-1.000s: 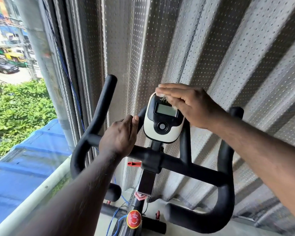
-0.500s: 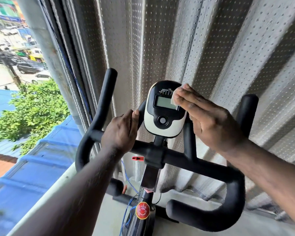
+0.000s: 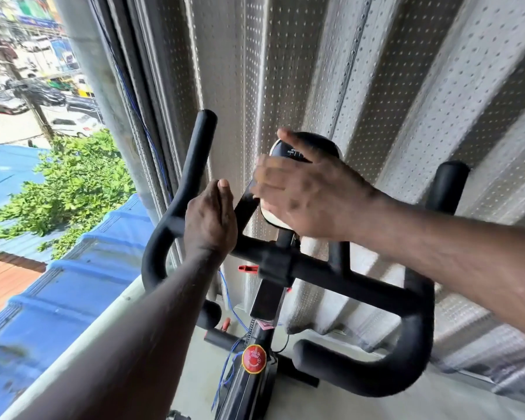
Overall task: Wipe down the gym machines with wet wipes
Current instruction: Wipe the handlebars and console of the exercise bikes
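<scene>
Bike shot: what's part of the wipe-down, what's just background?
In the job:
right hand, flat over the console
left hand, gripping the handlebar
wipe itself not visible

Background:
red knob
blue cable
perforated blind

Right hand (image 3: 309, 198) covers the bike console (image 3: 285, 152); left hand (image 3: 209, 219) grips the handlebar (image 3: 376, 286).

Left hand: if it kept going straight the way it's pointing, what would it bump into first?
Probably the perforated metal wall. The left hand grips the handlebar, its top fingertip pointing up and away. Nothing else shows in that line, though depth is hard to judge.
</scene>
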